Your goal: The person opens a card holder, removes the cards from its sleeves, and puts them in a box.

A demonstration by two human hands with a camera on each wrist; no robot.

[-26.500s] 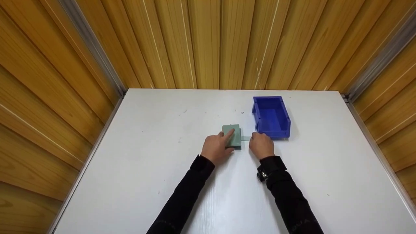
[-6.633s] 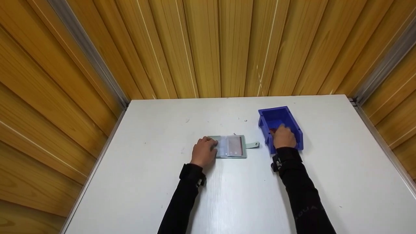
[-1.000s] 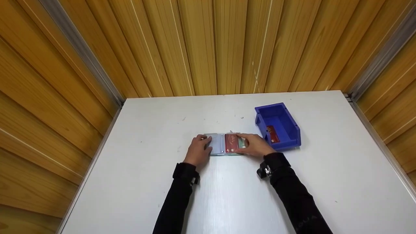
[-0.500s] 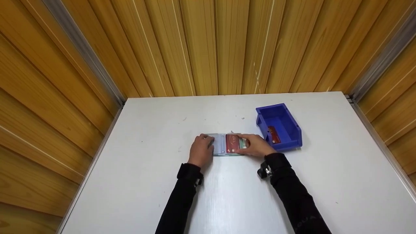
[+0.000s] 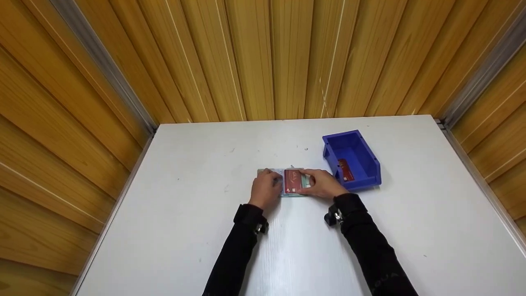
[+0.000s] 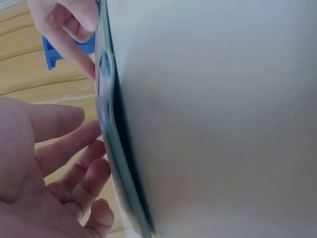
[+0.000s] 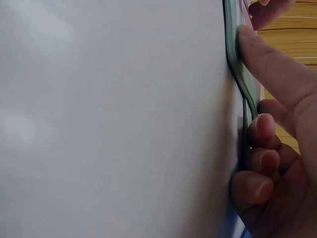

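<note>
A pale green card holder [image 5: 305, 181] lies spread on the table, with clear plastic sleeves inside. A red card [image 5: 292, 181] lies over its right-hand page. My right hand [image 5: 324, 184] holds that card by its right side, thumb at the near edge and index finger at the far edge. My left hand [image 5: 265, 189] is over the left page, its fingertips close to the card's left edge. In the left wrist view its fingers [image 6: 64, 153] are loosely bent and touch or nearly touch the holder's pages. Whether the card sits inside a sleeve cannot be made out.
A blue plastic bin [image 5: 365, 166] stands just right of the holder, near my right hand. Inside it lies another red card [image 5: 346, 170]. The white table [image 5: 197, 213] is bordered by wood-patterned walls [image 5: 246, 61] at the back and sides.
Earlier the holder was closed, then lay open while my right hand reached into the bin. In the last half second my left hand has slid right towards the card; the right hand stays put.
</note>
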